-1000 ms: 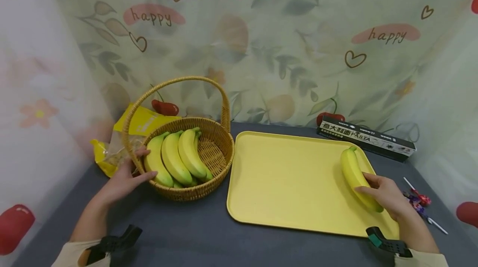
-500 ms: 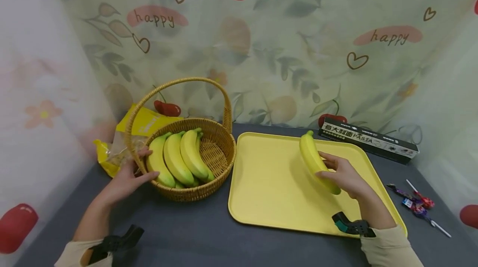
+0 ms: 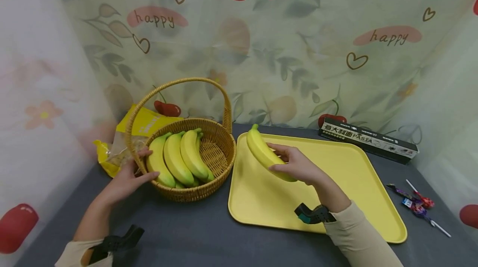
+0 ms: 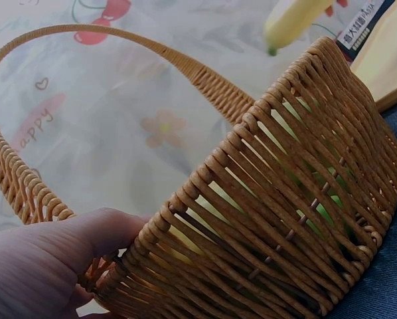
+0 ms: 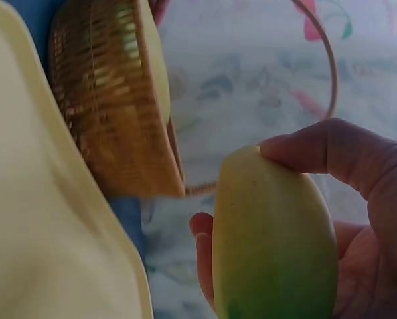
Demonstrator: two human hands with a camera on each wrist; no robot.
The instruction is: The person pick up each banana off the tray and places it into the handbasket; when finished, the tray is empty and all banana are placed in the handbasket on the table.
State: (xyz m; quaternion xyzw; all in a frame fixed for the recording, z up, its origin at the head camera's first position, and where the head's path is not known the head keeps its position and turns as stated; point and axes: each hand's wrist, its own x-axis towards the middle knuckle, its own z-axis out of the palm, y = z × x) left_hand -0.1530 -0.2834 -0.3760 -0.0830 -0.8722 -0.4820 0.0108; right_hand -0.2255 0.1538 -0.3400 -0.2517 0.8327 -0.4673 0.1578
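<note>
My right hand (image 3: 298, 166) grips a yellow banana (image 3: 264, 150) above the left part of the yellow tray (image 3: 317, 221). In the right wrist view the thumb and fingers lie on opposite sides of this banana (image 5: 271, 246), whose near end is greenish. The wicker basket (image 3: 186, 194) stands left of the tray with several bananas (image 3: 175, 159) in its left half. My left hand (image 3: 128, 180) holds the basket's left rim, close to the foot of the tall handle (image 3: 179, 81). The left wrist view shows the thumb hooked over that rim (image 4: 178, 199); the other fingers are mostly hidden.
Behind the basket leans a yellow plastic bag (image 3: 119, 146). A black-and-white pasta box (image 3: 367, 139) lies at the back right, against the printed curtain (image 3: 261, 51). Several wrapped lollipops (image 3: 418, 204) lie on the dark table right of the tray.
My right hand has carried the banana from the tray's right side leftward across the tray, toward the basket. The left hand and basket have kept their place.
</note>
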